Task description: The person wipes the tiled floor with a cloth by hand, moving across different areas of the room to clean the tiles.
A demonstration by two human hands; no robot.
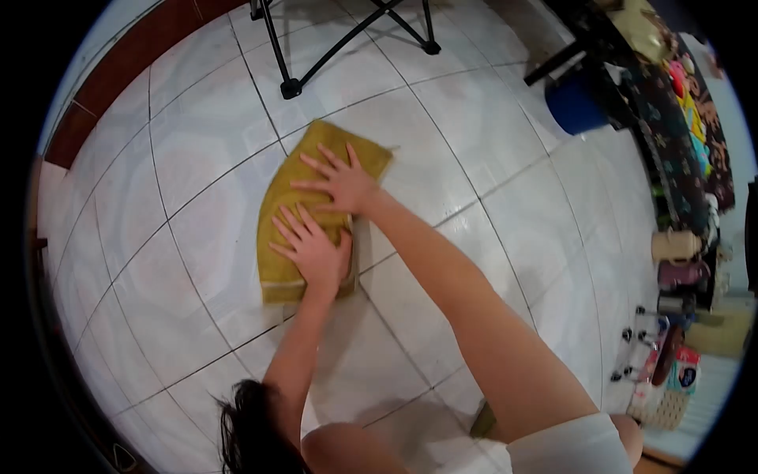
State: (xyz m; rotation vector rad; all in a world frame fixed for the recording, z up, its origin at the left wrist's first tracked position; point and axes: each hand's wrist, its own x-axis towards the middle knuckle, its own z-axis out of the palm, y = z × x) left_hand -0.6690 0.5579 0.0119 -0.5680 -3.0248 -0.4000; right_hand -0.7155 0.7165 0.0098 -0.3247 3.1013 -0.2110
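A yellow-brown cloth [278, 189] lies spread on the white tiled floor [213, 268], with a pale stripe near its lower edge. My left hand [310, 249] presses flat on the lower part of the cloth, fingers spread. Just above it and to the right, my right hand [343, 183] rests flat on the upper part, its fingers also apart. Both palms hide some of the cloth beneath them. Neither hand grips anything.
Black folding legs [291, 87] stand on the floor above the cloth. At the upper right is a blue bucket [576, 103]. A small wheeled rack [641, 344] and a beige pitcher [675, 246] are at the right. A red-brown baseboard [118, 75] runs along the upper left.
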